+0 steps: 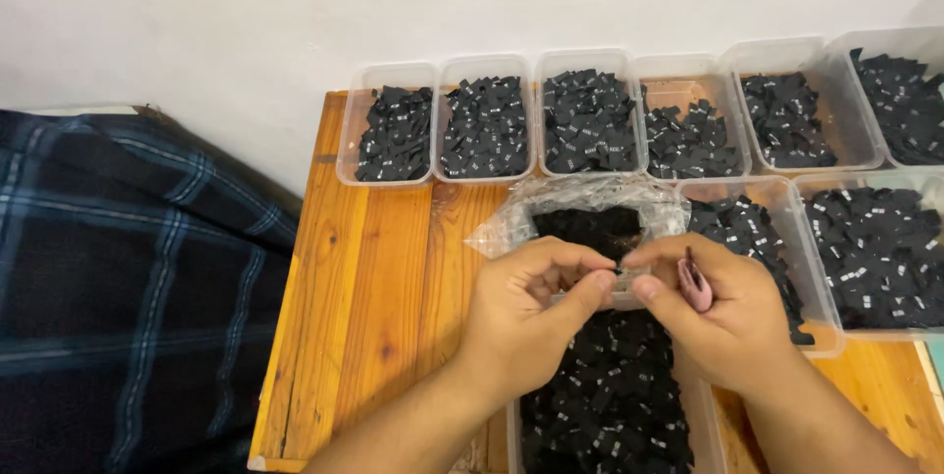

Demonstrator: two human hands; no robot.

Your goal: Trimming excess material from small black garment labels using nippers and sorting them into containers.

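A small black woven fabric label (619,266) is pinched between the fingertips of both hands, above a clear plastic tub heaped with black labels (612,395) at the near edge of the pale wooden desk (379,277).

At the far left, off the desk's left edge, lies a dark blue plaid cloth (128,287). Along the desk's far edge stands a row of clear rectangular plastic tubs (393,135), each holding black labels with small white marks; two more such tubs (777,228) sit toward the right edge.

The left hand (526,322) is curled, thumb and forefinger closed on the label's left end. Just behind the hands a crinkled clear plastic bag (580,204) holds more black labels. The right hand (718,312) grips the label's right end with thumb and forefinger, while a small pink tool (694,284), likely snips, is tucked under its other fingers; how tightly they clasp it cannot be told.

The work appears to be at the handling of a single label, picked out and held taut for checking or separating. The next move would seem to call for a fine fingertip grip and a clear choice of which tub it belongs in.
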